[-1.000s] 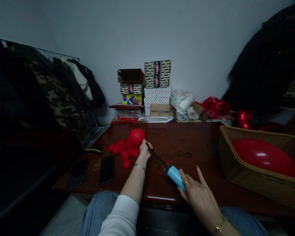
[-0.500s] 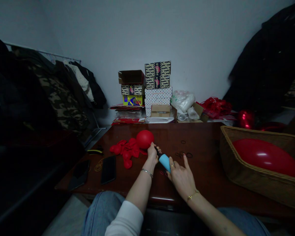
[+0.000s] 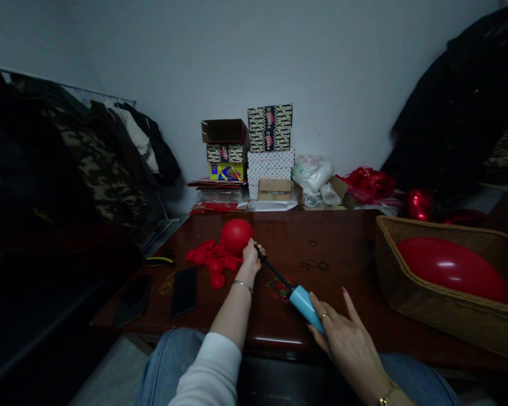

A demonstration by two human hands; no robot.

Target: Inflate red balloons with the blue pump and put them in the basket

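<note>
Red round rubber balloon, left of centre over glossy brown wooden table. Tan woven basket bounds right side. Pale-blue cylindrical pump slants toward near edge, black rod exposed; elbow room between barrel and basket. Right hand wraps barrel, one finger raised. Left hand closed round pump's black tip beside balloon, probably steadying joint; neck hidden. Thin dark rings lie off rod's path.

Looks like some kinda storage-type room, home or shop I honestly can't tell, with jackets hung on a rail, stacked boxes and a glossy wooden table.
</note>
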